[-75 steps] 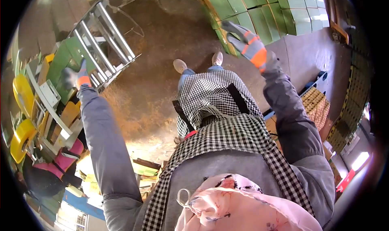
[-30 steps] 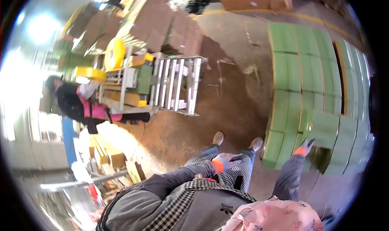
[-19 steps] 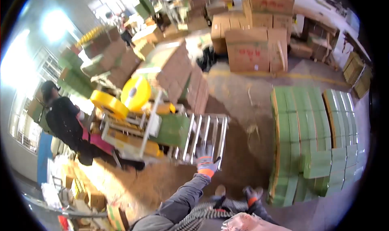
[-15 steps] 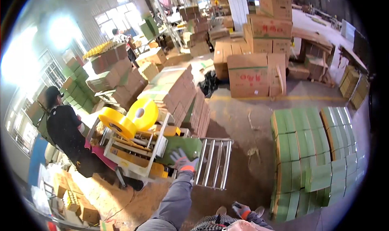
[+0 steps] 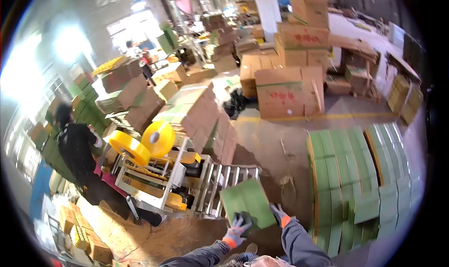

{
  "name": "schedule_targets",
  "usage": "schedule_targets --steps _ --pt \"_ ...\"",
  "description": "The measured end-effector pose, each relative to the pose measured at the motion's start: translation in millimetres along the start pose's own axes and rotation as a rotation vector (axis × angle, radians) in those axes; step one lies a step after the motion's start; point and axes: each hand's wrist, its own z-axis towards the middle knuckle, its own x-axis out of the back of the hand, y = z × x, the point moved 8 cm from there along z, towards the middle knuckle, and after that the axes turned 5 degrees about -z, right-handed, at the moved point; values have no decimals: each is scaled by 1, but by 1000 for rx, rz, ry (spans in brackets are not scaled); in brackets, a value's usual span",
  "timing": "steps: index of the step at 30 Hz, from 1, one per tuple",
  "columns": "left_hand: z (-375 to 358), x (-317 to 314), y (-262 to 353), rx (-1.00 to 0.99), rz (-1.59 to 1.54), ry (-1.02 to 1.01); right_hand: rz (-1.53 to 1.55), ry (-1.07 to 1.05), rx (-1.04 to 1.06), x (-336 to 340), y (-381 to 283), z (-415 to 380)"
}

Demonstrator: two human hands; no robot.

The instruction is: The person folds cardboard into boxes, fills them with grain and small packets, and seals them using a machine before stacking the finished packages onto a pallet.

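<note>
A flat green box [image 5: 248,201] is tilted at the end of the roller conveyor [image 5: 215,185], held between my two gloved hands. My left hand [image 5: 237,229] grips its near left edge, fingers spread over the green face. At its right edge, my right hand [image 5: 281,215] presses against the side. Both gloves are grey with orange cuffs. Left of the rollers stands the carton taping machine [image 5: 156,178], with two big yellow tape rolls [image 5: 159,138] on top.
Green boxes [image 5: 346,173] are stacked in rows on the right. A person in black [image 5: 77,150] works beyond the machine on the left. Flattened cartons [image 5: 187,108] and large brown cartons [image 5: 290,91] stand ahead. Small brown boxes [image 5: 84,227] lie at lower left.
The green box has come off the rollers towards me and to the right. My left hand moved to its near edge, and my right hand rose from low down to its right side.
</note>
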Motion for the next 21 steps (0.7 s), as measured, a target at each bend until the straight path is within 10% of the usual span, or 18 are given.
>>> schedule_targets --steps 1,2,5,7,8,12,21 --pt "-10 -29 20 -14 110 -150 -390 -8 -220 -6 -11 -22" --pt "-16 -48 37 -20 91 -188 109 -19 -410 6 8 -61" --pt "-9 -92 104 -154 238 -444 452 173 -223 80 47 -153" --pt "3 -128 147 -307 158 -453 489 273 -94 93 -38 -253" --pt "19 -131 179 -392 85 -381 622 373 -142 135 50 -274" --pt "75 -197 263 -295 -193 -302 780 1003 160 234 47 -405" --pt "42 -302 259 -268 -144 -822 935 1347 495 464 85 -459"
